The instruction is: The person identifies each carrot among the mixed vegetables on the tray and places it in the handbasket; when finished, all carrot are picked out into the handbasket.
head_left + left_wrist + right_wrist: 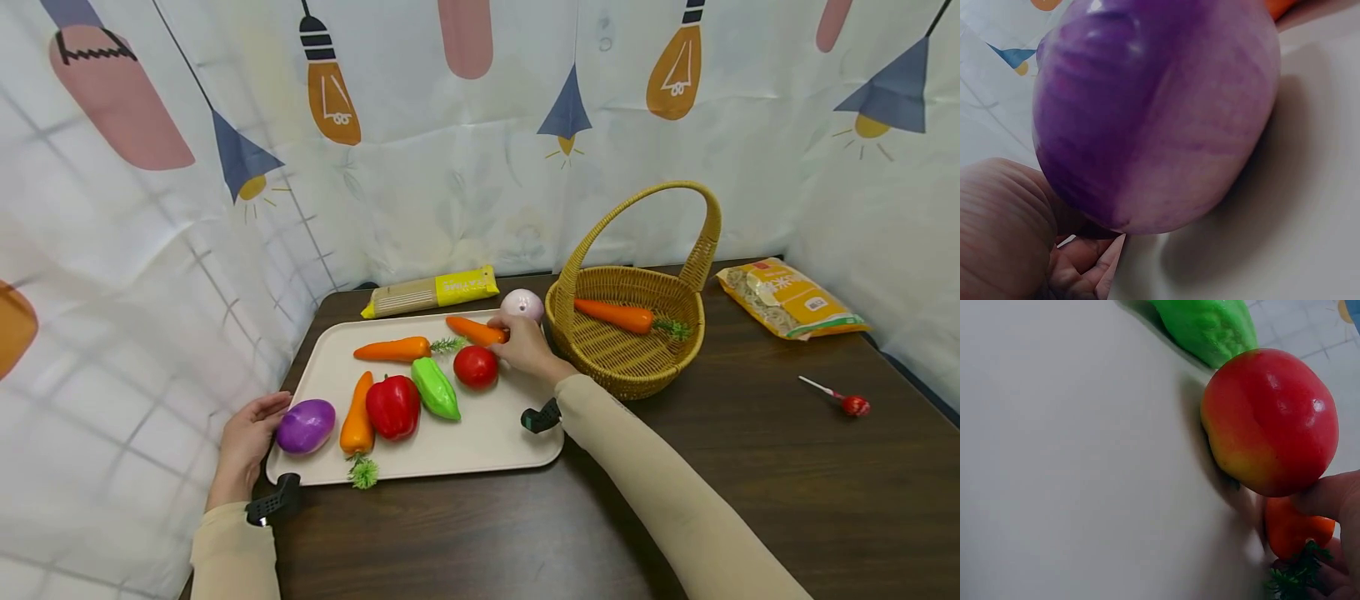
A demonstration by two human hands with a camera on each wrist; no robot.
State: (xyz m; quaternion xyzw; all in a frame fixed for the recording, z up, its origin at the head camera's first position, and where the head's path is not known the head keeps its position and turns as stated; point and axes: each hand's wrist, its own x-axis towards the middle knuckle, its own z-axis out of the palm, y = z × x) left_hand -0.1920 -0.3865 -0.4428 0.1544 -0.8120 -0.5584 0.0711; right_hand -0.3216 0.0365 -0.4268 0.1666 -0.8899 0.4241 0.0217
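A cream tray bears several vegetables. My right hand pinches a carrot by its leafy end at the tray's upper right. Just in front sits a tomato, close to the thumb in the right wrist view. My left hand holds the tray's left rim beside a round purple vegetable; its fingers are partly hidden by the rim in the left wrist view. Between the hands lie a second carrot, a third carrot, a red bell pepper and a green pepper.
A wicker basket with a tall handle holds another carrot, right of the tray. A pale onion sits by it. Behind lies a yellow noodle pack. Farther right are an orange food bag and a lollipop.
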